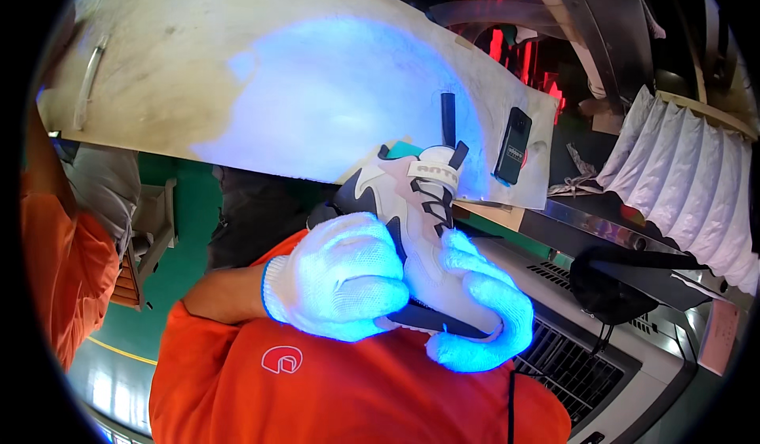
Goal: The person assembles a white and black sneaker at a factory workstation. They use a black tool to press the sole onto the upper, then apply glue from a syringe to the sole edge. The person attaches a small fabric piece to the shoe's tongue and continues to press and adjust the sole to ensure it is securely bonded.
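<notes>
A sneaker (396,195) in white, pale pink and black, with a strap over its tongue and dark laces, is held tilted in front of my chest, its toe toward me. White knit gloves cover both hands, lit bright blue. My left hand (342,276) is closed, fingers curled, against the shoe's left side; what lies inside the curl is hidden. Around the toe, on its right side and front, my right hand (489,309) wraps its fingers. The shoe's ankle opening points away, near the edge of the worktable (170,64).
A dark phone (513,146) and a black stick-like piece (448,119) lie on the table's right part, a clear thin tube (91,82) at far left. Another person's orange sleeve (67,270) shows at left. A grey vented machine (578,357) and white pleated fabric (677,175) are at right.
</notes>
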The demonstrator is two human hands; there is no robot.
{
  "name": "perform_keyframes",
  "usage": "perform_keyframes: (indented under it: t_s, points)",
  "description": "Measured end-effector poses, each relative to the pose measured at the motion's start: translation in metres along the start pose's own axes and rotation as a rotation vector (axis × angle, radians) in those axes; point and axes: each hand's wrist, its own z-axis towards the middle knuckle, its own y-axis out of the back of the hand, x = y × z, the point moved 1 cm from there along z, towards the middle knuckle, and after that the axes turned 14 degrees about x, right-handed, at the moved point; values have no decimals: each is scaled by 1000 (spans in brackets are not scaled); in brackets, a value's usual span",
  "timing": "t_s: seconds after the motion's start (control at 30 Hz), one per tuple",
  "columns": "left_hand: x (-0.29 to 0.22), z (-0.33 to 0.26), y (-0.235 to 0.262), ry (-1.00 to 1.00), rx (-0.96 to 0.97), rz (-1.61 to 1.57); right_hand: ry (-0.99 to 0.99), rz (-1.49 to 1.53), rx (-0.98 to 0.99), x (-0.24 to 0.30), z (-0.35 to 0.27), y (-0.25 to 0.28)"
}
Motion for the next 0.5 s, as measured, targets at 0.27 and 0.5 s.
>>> perform_keyframes:
  t_s: [0.27, 0.5]
  points:
    - [21, 38, -10, 211, 95, -208, -162, 236, -6, -5, 6, 34]
    - [18, 74, -30, 444, 286, -88, -93, 258, -262, -43, -59, 8]
